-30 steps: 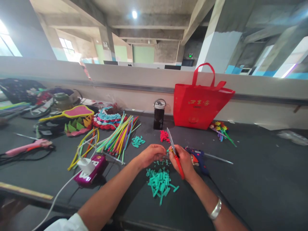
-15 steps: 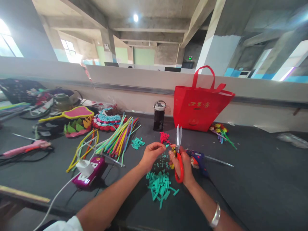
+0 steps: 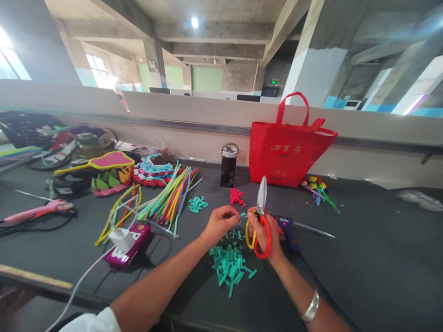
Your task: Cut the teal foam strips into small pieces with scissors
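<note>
My right hand (image 3: 269, 237) is wrapped around scissors (image 3: 262, 196) with red and yellow handles. Their blades point up and lie together. Just left of them, my left hand (image 3: 221, 225) is closed in a pinch, with a small teal piece (image 3: 243, 215) at its fingertips. Below both hands lies a pile of teal strips (image 3: 228, 265), with tiny teal scraps (image 3: 235, 234) scattered above it. Beyond my left hand are a small heap of cut teal pieces (image 3: 198, 204) and a heap of pinkish-red pieces (image 3: 236, 197).
A dark bottle (image 3: 228, 166) and a red bag (image 3: 290, 154) stand at the back. Colourful pipe-cleaner-like sticks (image 3: 173, 196) lie left, near a purple power block (image 3: 129, 246) with a white cable. A blue glue gun (image 3: 287, 230) rests behind my right hand; a pink one (image 3: 41, 214) lies far left.
The scissor blades, slightly apart before, have come together. My right hand has shifted a little right and turned, bringing the yellow handle into view. My left hand stays pinched in nearly the same place.
</note>
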Motion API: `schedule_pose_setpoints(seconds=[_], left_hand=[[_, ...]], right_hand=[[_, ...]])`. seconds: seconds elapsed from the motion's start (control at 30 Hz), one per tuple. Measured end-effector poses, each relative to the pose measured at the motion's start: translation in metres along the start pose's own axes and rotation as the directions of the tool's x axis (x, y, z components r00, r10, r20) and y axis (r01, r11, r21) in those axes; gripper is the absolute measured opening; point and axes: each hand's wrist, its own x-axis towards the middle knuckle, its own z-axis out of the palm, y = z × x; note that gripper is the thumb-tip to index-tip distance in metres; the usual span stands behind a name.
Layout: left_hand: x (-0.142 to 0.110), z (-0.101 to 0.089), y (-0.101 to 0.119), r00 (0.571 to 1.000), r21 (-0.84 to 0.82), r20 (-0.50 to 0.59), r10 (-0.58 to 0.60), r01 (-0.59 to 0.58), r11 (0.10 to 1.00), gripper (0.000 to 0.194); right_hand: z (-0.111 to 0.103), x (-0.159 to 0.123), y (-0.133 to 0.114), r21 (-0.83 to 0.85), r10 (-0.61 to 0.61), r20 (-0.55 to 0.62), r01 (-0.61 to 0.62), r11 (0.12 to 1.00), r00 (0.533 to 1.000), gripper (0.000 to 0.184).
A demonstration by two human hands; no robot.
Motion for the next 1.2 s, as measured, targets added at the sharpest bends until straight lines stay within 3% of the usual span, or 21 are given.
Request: schedule_pose_setpoints(seconds=[0.13, 0.27, 0.4, 0.53, 0.73, 0.97, 1.07, 1.2], left_hand=[[0.001, 0.0, -0.002, 0.999, 0.054, 0.003, 0.033, -0.033, 0.998, 0.008], [0.001, -0.001, -0.004, 1.0, 0.016, 0.024, 0.009, -0.01, 1.0, 0.008], [0.001, -0.001, -0.004, 0.999, -0.033, -0.022, -0.042, 0.041, 0.999, 0.01], [0.001, 0.0, -0.003, 0.999, -0.013, -0.036, -0.022, 0.022, 1.0, 0.01], [0.0, 0.002, 0.0, 0.999, -0.031, 0.05, -0.011, 0.013, 0.999, 0.013], [0.001, 0.001, -0.002, 0.999, 0.051, 0.028, 0.016, -0.017, 0.999, 0.011], [0.002, 0.0, -0.002, 0.998, -0.115, -0.023, -0.064, 0.061, 0.991, 0.013], [0.005, -0.004, 0.002, 0.981, -0.435, -0.111, -0.159, 0.096, 0.895, 0.015]], right_hand=[[0.004, -0.005, -0.002, -0.008, -0.031, 0.106, 0.032, 0.999, 0.994, 0.028], [0.0, -0.001, 0.002, -0.054, -0.04, 0.018, 0.041, 0.998, 0.999, 0.027], [-0.005, 0.006, 0.006, 0.001, 0.006, -0.059, -0.006, 1.0, 0.998, 0.031], [0.001, 0.0, 0.002, -0.035, -0.014, 0.066, 0.016, 0.999, 0.998, 0.031], [0.003, -0.006, -0.001, -0.114, -0.089, 0.072, 0.096, 0.989, 0.993, 0.023], [0.001, -0.004, 0.003, -0.12, -0.087, 0.102, 0.099, 0.988, 0.991, 0.02], [0.003, -0.004, 0.001, -0.207, -0.141, 0.058, 0.15, 0.967, 0.988, 0.02], [0.003, -0.001, 0.003, -0.395, -0.3, 0.08, 0.307, 0.866, 0.951, 0.03]])
